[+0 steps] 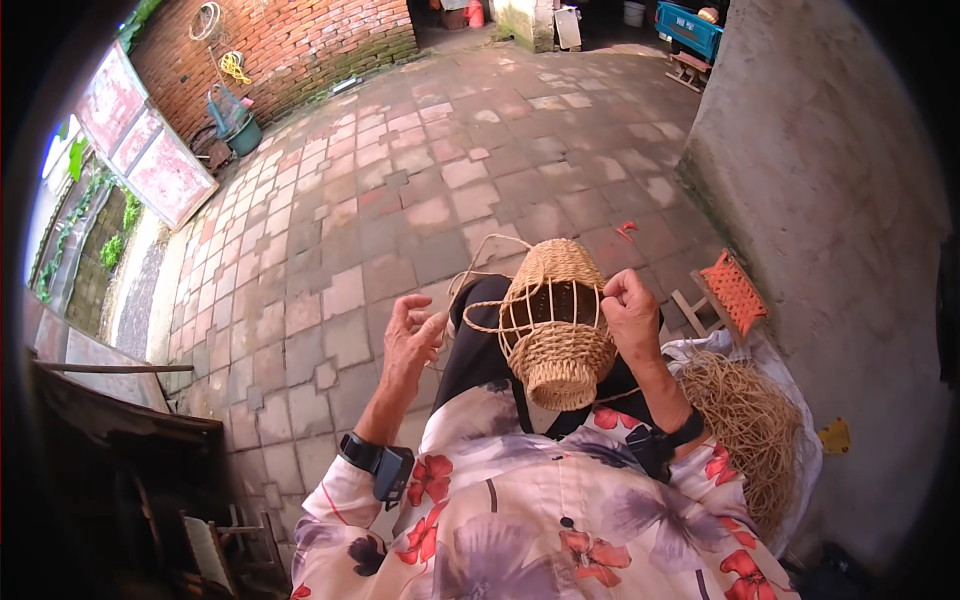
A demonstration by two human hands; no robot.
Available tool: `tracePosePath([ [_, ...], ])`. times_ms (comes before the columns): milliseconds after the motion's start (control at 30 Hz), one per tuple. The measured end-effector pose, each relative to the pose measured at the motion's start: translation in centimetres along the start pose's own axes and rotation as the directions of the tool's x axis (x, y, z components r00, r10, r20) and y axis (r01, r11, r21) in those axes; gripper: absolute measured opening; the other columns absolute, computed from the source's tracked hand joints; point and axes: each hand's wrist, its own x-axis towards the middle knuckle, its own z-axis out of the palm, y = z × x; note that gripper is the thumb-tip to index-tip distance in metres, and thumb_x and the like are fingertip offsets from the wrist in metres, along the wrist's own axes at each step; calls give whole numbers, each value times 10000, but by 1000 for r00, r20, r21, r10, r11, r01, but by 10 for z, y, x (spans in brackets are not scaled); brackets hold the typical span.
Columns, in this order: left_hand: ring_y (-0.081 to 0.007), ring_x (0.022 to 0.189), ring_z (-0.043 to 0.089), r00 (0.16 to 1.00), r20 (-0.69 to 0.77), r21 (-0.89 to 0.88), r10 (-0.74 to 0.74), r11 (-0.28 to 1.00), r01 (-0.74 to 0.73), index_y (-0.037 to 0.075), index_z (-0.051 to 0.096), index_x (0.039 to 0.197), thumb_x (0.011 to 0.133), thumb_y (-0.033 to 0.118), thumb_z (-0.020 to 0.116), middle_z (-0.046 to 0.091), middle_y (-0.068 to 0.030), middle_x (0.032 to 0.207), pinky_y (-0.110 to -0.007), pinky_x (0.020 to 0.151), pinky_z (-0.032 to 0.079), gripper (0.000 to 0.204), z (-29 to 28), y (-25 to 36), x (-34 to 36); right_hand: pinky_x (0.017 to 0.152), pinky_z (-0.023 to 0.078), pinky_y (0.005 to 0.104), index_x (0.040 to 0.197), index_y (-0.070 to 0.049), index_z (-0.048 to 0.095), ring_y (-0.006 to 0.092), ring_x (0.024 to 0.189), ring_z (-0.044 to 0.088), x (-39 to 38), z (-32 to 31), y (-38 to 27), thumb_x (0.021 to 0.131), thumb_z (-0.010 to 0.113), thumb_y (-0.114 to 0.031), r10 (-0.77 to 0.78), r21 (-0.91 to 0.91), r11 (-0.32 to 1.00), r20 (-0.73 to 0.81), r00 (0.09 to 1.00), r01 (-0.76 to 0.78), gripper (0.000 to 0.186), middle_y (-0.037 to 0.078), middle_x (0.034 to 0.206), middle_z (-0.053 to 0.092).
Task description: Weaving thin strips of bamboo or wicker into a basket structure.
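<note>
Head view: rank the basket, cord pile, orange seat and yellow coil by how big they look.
1. Cord pile and basket: too alike to rank.
2. Orange seat.
3. Yellow coil, though it is farthest from the camera.

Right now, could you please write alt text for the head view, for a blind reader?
A woven basket, open-ribbed at its middle, rests on a person's lap, the curled right hand at its edge and the left hand raised beside it. At right, tangled straw-coloured cord lies in a white sack near an orange woven seat.
</note>
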Motion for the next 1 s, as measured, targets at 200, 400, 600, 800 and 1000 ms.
tracePosePath([
  [200, -98, 568, 538, 946, 237, 346, 220, 891, -294, 18, 629, 847, 821, 233, 693, 614, -41, 662, -250, 522, 455, 226, 37, -11, -26, 572, 469, 319, 808, -38, 534, 221, 586, 596, 4, -3, -16, 739, 571, -8, 49, -119, 992, 82, 995, -39, 84, 102, 672, 578],
  [400, -108, 675, 642, 910, 284, 444, 301, 800, -404, -18, 620, 880, 824, 135, 675, 678, -92, 749, -263, 621, 513, 171, 48, -7, -26, 592, 472, 402, 836, -79, 530, 285, 689, 606, 4, 1, -68, 753, 640, -76, -466, -284, 843, 35, 884, 456, 138, 88, 769, 582],
  [600, -155, 616, 638, 822, 354, 521, 447, 635, -570, -6, 629, 853, 800, 91, 681, 650, -111, 719, -268, 578, 506, 123, 49, 2, -24, 616, 473, 457, 842, -62, 560, 323, 703, 617, 11, 20, -83, 748, 625, -174, -364, -358, 776, 419, 832, 519, 160, 138, 688, 606],
  [800, -218, 589, 621, 702, 457, 485, 546, 508, -711, 12, 636, 830, 764, 75, 686, 619, -107, 690, -302, 547, 488, 104, 43, 4, -16, 596, 467, 456, 816, -95, 581, 341, 634, 616, 12, 25, -82, 727, 590, -115, -303, -435, 754, 437, 847, 493, 91, 125, 640, 610],
  [1000, -265, 594, 612, 651, 531, 456, 543, 465, -759, 24, 616, 814, 748, 81, 673, 624, -121, 709, -329, 566, 492, 104, 44, 11, -7, 612, 477, 471, 816, -83, 586, 338, 653, 633, 12, 28, -75, 731, 567, -95, -300, -377, 826, 337, 892, 420, 88, 150, 655, 625],
])
